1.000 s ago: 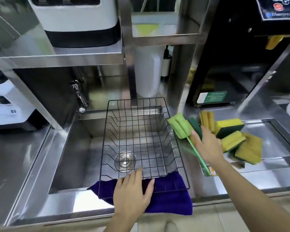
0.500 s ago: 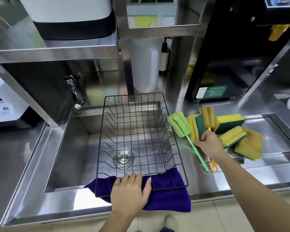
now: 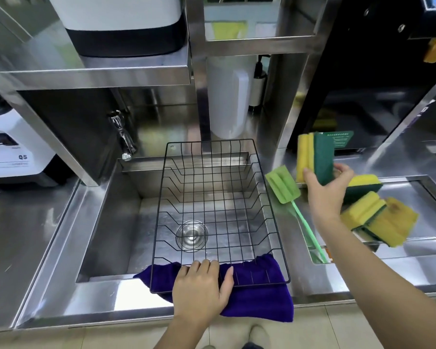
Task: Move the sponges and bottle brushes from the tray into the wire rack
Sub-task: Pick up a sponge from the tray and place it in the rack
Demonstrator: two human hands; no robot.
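Observation:
A black wire rack (image 3: 218, 157) sits over the sink with nothing inside it. My left hand (image 3: 203, 285) lies flat on its near rim, fingers apart, resting on a purple cloth (image 3: 257, 293). My right hand (image 3: 325, 195) grips a yellow-and-green sponge (image 3: 315, 157) upright above the steel tray (image 3: 423, 195), to the right of the rack. A green bottle brush (image 3: 283, 185) leans over the tray's left edge, its handle running down toward me. Several more yellow-and-green sponges (image 3: 378, 220) lie in the tray right of my hand.
A tap (image 3: 122, 134) hangs over the sink's far left corner, and the drain (image 3: 191, 235) shows through the rack. A white container (image 3: 228, 96) stands behind the rack. Steel shelves carry a white appliance (image 3: 121, 23) above; a black machine (image 3: 378, 71) is at right.
My right hand closed on a sponge in the tray and lifted it up above the tray. The left hand stayed on the rack's near rim.

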